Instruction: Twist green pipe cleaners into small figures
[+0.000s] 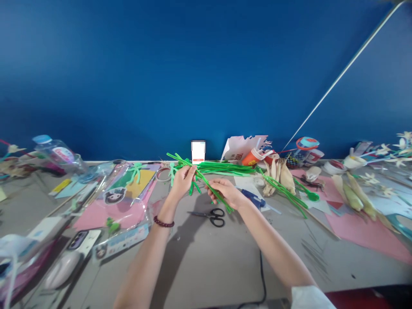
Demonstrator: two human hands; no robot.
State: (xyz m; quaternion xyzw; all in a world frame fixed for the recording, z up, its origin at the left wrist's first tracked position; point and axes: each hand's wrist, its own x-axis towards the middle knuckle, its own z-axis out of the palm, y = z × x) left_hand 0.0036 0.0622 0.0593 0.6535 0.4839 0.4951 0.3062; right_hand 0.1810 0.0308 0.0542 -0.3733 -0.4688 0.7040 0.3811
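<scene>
My left hand (183, 183), with a beaded bracelet on its wrist, pinches a thin bundle of green pipe cleaners (203, 178) near its upper end. Lower down, the fingers of my right hand (225, 192) are closed round the same bundle, which slants down to the right between both hands. Just beneath lies a pair of black scissors (216, 217), points to the left. Behind my hands rests a pile of straight green pipe cleaners (225, 168). A blue glue gun (253, 198) lies right of my right hand.
At the back stand a lit phone screen (198, 151) and a red paper cup (252, 157). Pink sheets, a clear plastic bag (128, 201), a computer mouse (62, 269) and a bottle (59, 152) lie left. Corn husks (352, 195) and more green stems (285, 191) lie right. A cable (262, 270) crosses the front.
</scene>
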